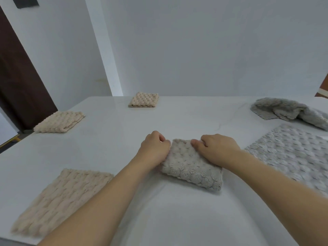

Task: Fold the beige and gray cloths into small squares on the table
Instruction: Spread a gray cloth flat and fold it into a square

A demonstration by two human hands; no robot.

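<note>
A gray cloth folded into a small thick square (192, 166) lies in the middle of the white table (124, 132). My left hand (154, 148) grips its far left corner. My right hand (215, 148) pinches its far right edge with curled fingers. A folded beige square (144, 99) sits at the far edge, and another folded beige cloth (60, 121) lies at the far left. A larger beige cloth (60, 199) lies flat at the near left. At the right, a gray cloth (294, 155) is spread flat, and a crumpled gray cloth (287, 110) lies behind it.
White walls stand behind the table. A dark brown door (19, 82) is at the left. The table's left edge runs past the two beige cloths. Bare tabletop shows between the cloths and in front of my arms.
</note>
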